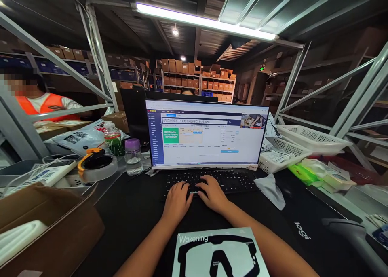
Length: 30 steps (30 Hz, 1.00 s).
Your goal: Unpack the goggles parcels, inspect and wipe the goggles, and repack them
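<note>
Both of my hands rest on a black keyboard (239, 182) in front of a lit monitor (206, 137). My left hand (177, 199) lies over the keys at the left, fingers stretched forward and holding nothing. Beside it my right hand (214, 194) has its fingers spread over the middle keys, also holding nothing. Between my forearms, near the lower edge, lies a white box (194, 252) printed "Wakening" with a black goggle-like picture. A web page with a search bar and a green panel fills the screen.
An open cardboard box (60, 228) stands at the left, behind it a tape dispenser (98, 165) and a purple-lidded jar (133, 157). To the right are a grey cloth (270, 190), a handheld scanner (348, 228) and white baskets (281, 153). A person in an orange vest (48, 105) sits far left.
</note>
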{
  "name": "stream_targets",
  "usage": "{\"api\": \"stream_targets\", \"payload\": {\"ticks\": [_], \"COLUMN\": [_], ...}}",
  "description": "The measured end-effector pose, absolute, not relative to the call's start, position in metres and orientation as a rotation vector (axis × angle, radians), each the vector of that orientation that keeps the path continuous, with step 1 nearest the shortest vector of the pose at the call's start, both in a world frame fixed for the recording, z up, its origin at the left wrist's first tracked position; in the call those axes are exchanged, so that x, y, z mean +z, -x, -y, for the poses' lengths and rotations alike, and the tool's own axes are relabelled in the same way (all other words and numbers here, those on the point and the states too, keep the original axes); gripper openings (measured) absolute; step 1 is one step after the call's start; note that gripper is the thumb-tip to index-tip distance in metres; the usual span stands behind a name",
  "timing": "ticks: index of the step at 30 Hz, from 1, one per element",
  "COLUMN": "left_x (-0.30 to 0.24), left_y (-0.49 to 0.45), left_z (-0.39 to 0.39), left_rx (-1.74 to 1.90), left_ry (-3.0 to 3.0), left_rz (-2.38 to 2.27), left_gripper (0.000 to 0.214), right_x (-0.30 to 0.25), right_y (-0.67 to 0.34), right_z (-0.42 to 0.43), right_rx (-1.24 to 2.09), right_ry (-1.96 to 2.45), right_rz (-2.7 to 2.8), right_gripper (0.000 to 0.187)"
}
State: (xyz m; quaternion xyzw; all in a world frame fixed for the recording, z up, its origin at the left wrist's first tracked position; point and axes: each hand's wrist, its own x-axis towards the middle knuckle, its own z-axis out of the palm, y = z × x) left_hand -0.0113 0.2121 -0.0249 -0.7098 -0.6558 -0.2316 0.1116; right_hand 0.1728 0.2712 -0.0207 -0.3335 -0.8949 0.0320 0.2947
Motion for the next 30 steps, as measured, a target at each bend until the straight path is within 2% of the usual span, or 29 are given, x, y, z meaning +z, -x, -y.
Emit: {"api": "stream_targets", "payload": {"ticks": [5, 9, 15, 17, 21, 23, 27, 30], "left_x": [-0.025, -0.026, -0.029, -0.030, -0.031, -0.031, -0.031, -0.030], "left_y": [0.011, 0.012, 0.012, 0.012, 0.013, 0.013, 0.013, 0.014], "left_z": [-0.212, -0.212, -0.213, -0.214, -0.214, -0.214, -0.214, -0.214], "left_rx": [-0.685, -0.689, -0.699, -0.698, -0.697, -0.699, -0.701, -0.705], "left_ry": [2.086, 2.084, 2.074, 2.071, 2.063, 2.060, 2.064, 2.063], "left_rz": [1.914, 1.904, 1.896, 1.891, 1.882, 1.877, 1.863, 1.863], "left_gripper": [0.023, 0.025, 0.025, 0.025, 0.025, 0.025, 0.024, 0.024], "right_x": [-0.016, -0.011, -0.006, -0.006, -0.007, -0.007, -0.012, -0.015], "right_y": [-0.165, -0.163, -0.164, -0.164, -0.163, -0.162, -0.162, -0.164], "right_z": [-0.272, -0.275, -0.279, -0.278, -0.275, -0.274, -0.272, -0.270], "right_rx": [0.064, 0.087, 0.124, 0.108, 0.068, 0.056, 0.058, 0.058], "right_ry": [0.900, 0.942, 0.975, 0.985, 1.001, 1.012, 1.039, 1.062], "right_rz": [2.423, 2.409, 2.394, 2.389, 2.388, 2.369, 2.333, 2.311], "right_gripper": [0.025, 0.039, 0.047, 0.045, 0.025, 0.024, 0.030, 0.048]}}
